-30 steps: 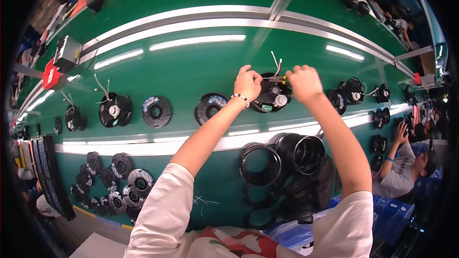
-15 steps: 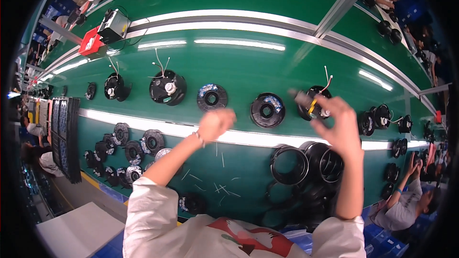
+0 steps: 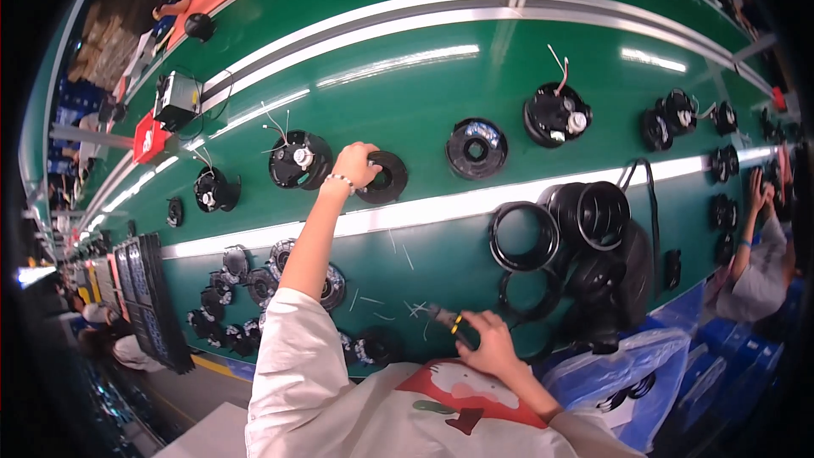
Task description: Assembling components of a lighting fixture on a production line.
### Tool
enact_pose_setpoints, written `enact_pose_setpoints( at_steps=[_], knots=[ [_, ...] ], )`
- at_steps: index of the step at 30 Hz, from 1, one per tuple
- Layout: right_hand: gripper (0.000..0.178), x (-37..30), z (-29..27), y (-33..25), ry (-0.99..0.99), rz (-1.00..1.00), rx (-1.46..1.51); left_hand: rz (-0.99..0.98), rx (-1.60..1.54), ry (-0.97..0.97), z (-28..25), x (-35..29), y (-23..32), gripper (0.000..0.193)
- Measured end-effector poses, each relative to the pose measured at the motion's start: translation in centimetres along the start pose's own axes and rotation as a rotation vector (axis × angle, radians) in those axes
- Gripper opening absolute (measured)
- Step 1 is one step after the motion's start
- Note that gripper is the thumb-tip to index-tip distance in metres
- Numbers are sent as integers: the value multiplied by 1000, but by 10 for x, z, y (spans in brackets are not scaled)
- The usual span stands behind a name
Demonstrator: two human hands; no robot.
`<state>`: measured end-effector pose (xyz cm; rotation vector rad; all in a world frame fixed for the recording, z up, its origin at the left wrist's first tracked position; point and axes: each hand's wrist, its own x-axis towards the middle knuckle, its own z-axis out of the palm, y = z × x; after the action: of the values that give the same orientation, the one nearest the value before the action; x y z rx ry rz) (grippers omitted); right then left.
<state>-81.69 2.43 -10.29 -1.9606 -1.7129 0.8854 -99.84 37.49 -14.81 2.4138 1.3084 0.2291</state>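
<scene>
My left hand [image 3: 356, 166] is closed on the left rim of a black ring-shaped disc [image 3: 390, 180] lying on the green bench. Near my body, my right hand [image 3: 490, 343] grips a pair of pliers [image 3: 458, 325] with yellow-and-black handles, their grey jaws pointing left over thin white offcuts [image 3: 415, 309]. A black round housing with white wires and a white fitting [image 3: 298, 159] stands just left of my left hand. To the right lie a second black disc [image 3: 476, 149] and another wired housing [image 3: 555, 115].
Several black discs with printed boards [image 3: 261, 287] cluster at the near left. Black rings [image 3: 524, 237] are piled at the near right, beside a blue plastic bag [image 3: 653, 365]. A red bin [image 3: 149, 137] and a grey box device [image 3: 177, 100] stand far left. A co-worker [image 3: 755, 263] sits at right.
My right hand has drawn back from the right-hand wired housing toward my body with the pliers. My left hand has reached forward and taken hold of the disc. The view has shifted.
</scene>
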Motion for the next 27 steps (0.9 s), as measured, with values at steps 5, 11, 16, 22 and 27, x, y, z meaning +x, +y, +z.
enact_pose_setpoints(
  at_steps=[5,11,16,22,27],
  knots=[
    [58,2,16,7,151,60,-171,-284,-756,222,15,-76,11,28],
    [68,-14,61,49,60,15,-396,-624,-1946,321,59,-170,56,32],
    [71,-25,56,56,23,-57,-431,-705,-2085,293,63,-202,93,31],
    [29,-60,-20,75,409,-141,-261,-749,-1971,289,52,-229,115,33],
    [37,-67,-31,113,281,359,-440,-687,-1916,225,53,-223,138,27]
  ],
)
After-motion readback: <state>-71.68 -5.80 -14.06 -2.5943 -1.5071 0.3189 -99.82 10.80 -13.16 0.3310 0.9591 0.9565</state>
